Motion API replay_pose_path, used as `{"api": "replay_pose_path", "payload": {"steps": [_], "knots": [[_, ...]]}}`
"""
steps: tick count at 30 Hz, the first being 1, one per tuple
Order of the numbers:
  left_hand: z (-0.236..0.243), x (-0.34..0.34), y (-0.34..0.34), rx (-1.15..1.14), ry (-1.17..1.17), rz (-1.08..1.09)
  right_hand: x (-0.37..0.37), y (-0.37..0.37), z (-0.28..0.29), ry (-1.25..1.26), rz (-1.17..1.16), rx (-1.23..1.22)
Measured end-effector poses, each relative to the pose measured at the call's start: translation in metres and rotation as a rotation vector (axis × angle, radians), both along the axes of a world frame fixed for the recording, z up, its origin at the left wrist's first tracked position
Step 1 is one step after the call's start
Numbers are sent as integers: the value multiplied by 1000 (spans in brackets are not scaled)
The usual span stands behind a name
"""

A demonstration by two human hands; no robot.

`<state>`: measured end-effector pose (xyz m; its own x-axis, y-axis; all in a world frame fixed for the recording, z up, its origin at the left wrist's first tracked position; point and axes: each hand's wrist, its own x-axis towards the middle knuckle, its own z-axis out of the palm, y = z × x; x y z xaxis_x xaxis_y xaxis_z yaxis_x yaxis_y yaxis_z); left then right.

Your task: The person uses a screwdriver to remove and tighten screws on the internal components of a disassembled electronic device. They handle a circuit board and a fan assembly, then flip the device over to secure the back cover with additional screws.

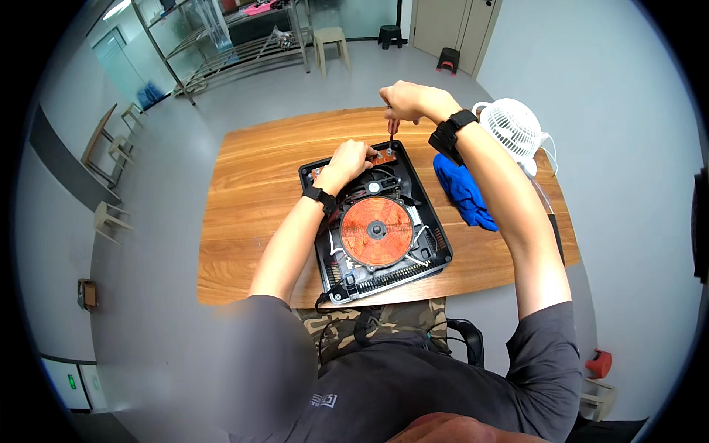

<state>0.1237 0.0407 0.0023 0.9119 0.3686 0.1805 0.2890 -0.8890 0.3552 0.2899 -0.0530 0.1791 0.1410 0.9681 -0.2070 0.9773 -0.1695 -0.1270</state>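
An opened induction cooker (pixel 436 258) lies on the wooden table, its black casing exposing a round copper coil (pixel 362 221), wires and a fan. At its far edge sits a narrow orange-brown circuit board (pixel 385 157). My right hand (pixel 410 102) is closed around a screwdriver (pixel 392 133), which stands nearly upright with its tip down at the board's right end. My left hand (pixel 350 161) reaches across the far left part of the casing, its bent fingers closed at the board and covering part of it.
To the right of the cooker lies a crumpled blue cloth (pixel 464 193). A white fan (pixel 511 127) with a cable stands at the table's right edge. Beyond the wooden table (pixel 251 177) are a metal rack (pixel 244 52) and several stools. A black cord (pixel 322 299) leaves the cooker's near left corner.
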Motion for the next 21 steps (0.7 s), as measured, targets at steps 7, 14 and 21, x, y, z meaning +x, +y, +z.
{"api": "replay_pose_path", "payload": {"steps": [7,14,21], "knots": [[-1,0,-3,-11,-7,18,-19,14,-2,-186,-50,53],[-1,1,-1,-43,3,30,4,-9,6,-151,-95,-92],[-1,3,0,-38,-5,22,33,-34,21,-198,-45,281]]}}
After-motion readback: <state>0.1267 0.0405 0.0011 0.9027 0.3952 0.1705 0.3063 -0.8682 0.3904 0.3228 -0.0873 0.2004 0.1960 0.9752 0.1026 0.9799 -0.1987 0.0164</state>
